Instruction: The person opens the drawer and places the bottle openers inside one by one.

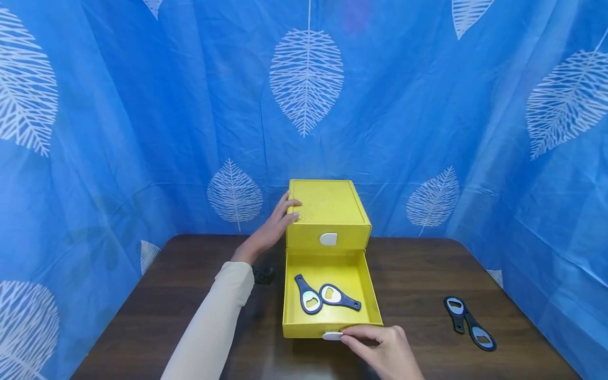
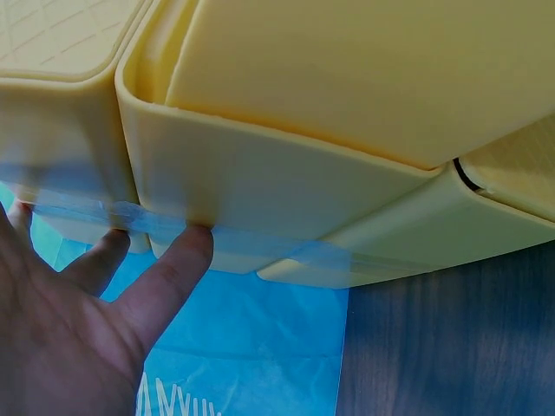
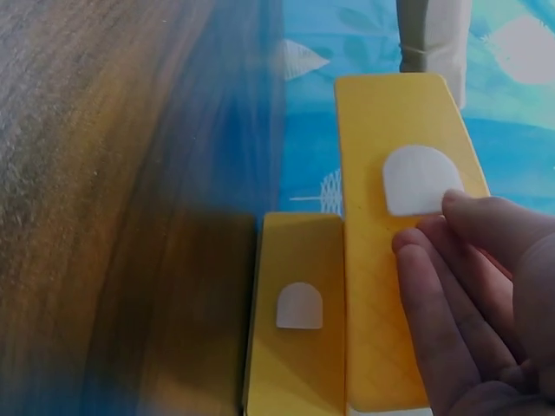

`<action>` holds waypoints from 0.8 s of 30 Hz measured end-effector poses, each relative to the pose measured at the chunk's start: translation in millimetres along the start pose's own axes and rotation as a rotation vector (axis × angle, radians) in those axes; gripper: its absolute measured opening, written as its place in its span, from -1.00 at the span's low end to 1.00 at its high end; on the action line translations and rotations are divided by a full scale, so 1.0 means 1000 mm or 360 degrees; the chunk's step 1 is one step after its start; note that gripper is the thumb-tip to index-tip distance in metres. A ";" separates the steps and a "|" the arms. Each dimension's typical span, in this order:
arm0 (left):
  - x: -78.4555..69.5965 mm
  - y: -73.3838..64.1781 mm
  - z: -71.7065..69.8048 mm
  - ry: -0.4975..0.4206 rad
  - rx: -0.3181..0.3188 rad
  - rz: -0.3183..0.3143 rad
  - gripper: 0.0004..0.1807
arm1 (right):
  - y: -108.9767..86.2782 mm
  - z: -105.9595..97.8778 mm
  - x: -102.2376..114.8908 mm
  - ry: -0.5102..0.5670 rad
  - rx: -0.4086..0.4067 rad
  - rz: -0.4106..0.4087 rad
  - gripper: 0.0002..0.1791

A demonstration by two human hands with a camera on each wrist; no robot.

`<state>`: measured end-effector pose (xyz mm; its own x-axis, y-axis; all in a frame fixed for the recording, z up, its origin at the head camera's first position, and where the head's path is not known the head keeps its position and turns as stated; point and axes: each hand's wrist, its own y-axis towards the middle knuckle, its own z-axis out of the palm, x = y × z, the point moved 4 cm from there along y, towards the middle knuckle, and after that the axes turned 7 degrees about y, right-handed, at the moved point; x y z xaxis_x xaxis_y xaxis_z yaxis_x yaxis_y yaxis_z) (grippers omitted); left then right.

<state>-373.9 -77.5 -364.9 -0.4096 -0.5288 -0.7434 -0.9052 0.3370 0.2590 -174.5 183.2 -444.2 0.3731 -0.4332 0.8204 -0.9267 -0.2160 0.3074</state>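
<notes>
A yellow two-drawer box stands at the far middle of the table, its lower drawer pulled out. Two dark blue bottle openers lie inside it, the left opener touching the right opener. My right hand pinches the white handle on that drawer's front; in the right wrist view the thumb lies on the handle, with fingers bent below. On the box's upper left edge rests my left hand. Its spread fingers touch the yellow side wall in the left wrist view.
Two more bottle openers lie overlapping on the right of the dark wooden table: one opener and a second opener. The upper drawer is closed. Blue cloth with white leaf prints hangs behind and on both sides.
</notes>
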 end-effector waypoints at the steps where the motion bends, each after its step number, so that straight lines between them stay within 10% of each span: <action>1: 0.000 0.000 0.000 0.0002 -0.0001 0.0000 -0.39 | 0.000 0.000 0.000 -0.0010 -0.0028 -0.0011 -0.88; 24: 0.000 0.000 0.001 -0.0020 0.0009 0.0036 -0.42 | 0.002 -0.002 0.007 -0.0157 -0.0265 -0.0396 -0.84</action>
<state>-374.0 -77.2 -365.5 -0.4284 -0.5112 -0.7451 -0.8951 0.3531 0.2724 -173.3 181.7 -436.5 0.5840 -0.4697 0.6621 -0.7981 -0.1834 0.5739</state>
